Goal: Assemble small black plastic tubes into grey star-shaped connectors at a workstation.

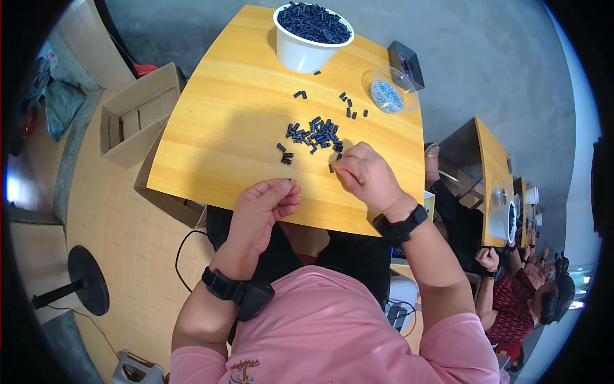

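A loose pile of small black plastic parts [316, 133] lies on the wooden table in front of me. My left hand [263, 208] is at the near edge of the table, thumb and fingertips pinched together. A tiny dark bit shows at those fingertips, too small and covered to name. Just right of the pile, my right hand [368, 174] is closed in a pinch, its fingertips at a single small black part [332, 169]. A few more black parts [286, 157] lie between the pile and my left hand.
A white bucket [300, 54] heaped with black parts stands at the table's far edge. Right of it are a clear bowl [387, 96] of small bluish pieces and a dark box [407, 65]. Cardboard boxes [141, 115] stand left; people work at another table [489, 166] on the right.
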{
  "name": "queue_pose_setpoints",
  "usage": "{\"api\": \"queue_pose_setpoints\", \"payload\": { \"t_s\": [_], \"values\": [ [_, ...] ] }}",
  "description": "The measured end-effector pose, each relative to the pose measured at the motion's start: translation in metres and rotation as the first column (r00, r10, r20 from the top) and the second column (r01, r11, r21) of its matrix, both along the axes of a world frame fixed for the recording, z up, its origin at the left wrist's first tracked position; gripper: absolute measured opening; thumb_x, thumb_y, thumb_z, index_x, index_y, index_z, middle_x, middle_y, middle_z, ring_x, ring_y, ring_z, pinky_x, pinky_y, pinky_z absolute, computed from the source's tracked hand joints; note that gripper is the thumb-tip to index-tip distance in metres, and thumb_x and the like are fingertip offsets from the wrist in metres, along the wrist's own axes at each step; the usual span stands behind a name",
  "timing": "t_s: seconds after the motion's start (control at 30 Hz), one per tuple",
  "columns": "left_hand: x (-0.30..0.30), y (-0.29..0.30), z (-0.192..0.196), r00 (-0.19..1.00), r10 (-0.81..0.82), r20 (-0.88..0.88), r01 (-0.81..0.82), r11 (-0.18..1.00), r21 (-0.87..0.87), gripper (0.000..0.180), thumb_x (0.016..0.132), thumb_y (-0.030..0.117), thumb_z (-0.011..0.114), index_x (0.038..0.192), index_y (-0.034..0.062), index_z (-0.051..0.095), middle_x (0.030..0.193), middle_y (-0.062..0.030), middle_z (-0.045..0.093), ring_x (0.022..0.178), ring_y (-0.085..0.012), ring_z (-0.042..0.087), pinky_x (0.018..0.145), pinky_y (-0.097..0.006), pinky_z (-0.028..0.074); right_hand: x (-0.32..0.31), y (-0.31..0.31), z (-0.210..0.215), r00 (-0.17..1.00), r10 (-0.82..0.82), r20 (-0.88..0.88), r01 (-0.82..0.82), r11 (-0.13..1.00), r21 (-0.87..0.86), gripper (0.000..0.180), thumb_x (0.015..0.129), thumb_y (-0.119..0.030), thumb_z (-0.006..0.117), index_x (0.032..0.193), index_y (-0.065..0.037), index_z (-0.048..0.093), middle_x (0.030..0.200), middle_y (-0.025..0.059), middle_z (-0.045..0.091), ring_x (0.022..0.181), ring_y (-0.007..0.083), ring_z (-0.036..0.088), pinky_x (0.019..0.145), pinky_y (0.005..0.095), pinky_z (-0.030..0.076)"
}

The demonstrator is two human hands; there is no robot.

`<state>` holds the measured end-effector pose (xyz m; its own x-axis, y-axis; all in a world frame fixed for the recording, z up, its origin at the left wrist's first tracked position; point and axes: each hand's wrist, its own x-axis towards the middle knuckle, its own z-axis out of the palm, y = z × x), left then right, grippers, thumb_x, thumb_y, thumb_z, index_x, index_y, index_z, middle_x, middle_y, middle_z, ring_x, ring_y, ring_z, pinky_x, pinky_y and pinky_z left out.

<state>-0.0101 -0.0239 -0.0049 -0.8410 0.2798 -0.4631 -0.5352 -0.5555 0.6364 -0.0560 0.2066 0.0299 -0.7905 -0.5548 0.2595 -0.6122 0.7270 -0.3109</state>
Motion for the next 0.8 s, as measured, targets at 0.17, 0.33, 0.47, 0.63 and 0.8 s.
{"api": "queue_pose_setpoints", "payload": {
  "t_s": [0.17,0.33,0.47,0.63,0.8],
  "values": [
    [-0.001,0.000,0.001,1.000,-0.001,0.001,0.001,1.000,-0.016,0.019,0.089,0.016,0.058,0.099,-0.0003,0.062,0.091,-0.0087,0.065,0.078,-0.0137,0.063,0.070,-0.024,0.051,0.001,0.005,-0.002,0.998,-0.047,0.033,0.048,0.999,-0.013,0.009,0.071,-0.003,0.064,0.079,-0.004,0.065,0.079,0.0089,0.057,0.080,0.0266,0.056,0.071,0.0340,0.048],
    [0.000,0.000,-0.001,1.000,0.003,-0.012,-0.003,1.000,-0.005,0.019,0.090,0.016,0.058,0.098,-0.0002,0.062,0.091,-0.0087,0.066,0.077,-0.0137,0.063,0.069,-0.024,0.051,-0.002,0.000,-0.003,1.000,0.009,0.025,-0.009,0.999,-0.039,0.008,0.072,-0.002,0.063,0.080,-0.004,0.065,0.079,0.0085,0.058,0.082,0.0262,0.056,0.071,0.0337,0.049],
    [-0.001,0.000,-0.002,1.000,0.006,-0.006,-0.006,1.000,-0.001,0.019,0.089,0.016,0.058,0.098,0.0001,0.062,0.090,-0.0085,0.066,0.077,-0.0136,0.063,0.069,-0.024,0.051,-0.005,-0.002,-0.009,1.000,0.006,0.017,-0.005,1.000,-0.023,0.009,0.072,-0.002,0.062,0.080,-0.004,0.065,0.079,0.0079,0.058,0.082,0.0258,0.056,0.072,0.0337,0.049],
    [0.000,0.001,-0.002,1.000,0.006,-0.004,-0.006,1.000,0.003,0.019,0.089,0.016,0.058,0.098,0.0001,0.062,0.090,-0.0085,0.066,0.077,-0.0137,0.063,0.069,-0.024,0.051,-0.006,-0.006,-0.008,1.000,0.015,-0.009,-0.015,1.000,0.009,0.009,0.073,-0.003,0.062,0.081,-0.005,0.065,0.078,0.0070,0.057,0.082,0.0248,0.056,0.071,0.0339,0.049],
    [-0.001,0.001,-0.002,1.000,0.004,-0.006,-0.004,1.000,0.010,0.019,0.089,0.017,0.059,0.098,0.0001,0.062,0.090,-0.0089,0.066,0.077,-0.0141,0.063,0.070,-0.024,0.051,-0.010,-0.009,-0.012,0.999,0.032,-0.038,-0.031,0.999,0.020,0.010,0.073,-0.003,0.060,0.082,-0.005,0.065,0.076,0.0067,0.055,0.079,0.0243,0.055,0.069,0.0338,0.048]
  ]
}}
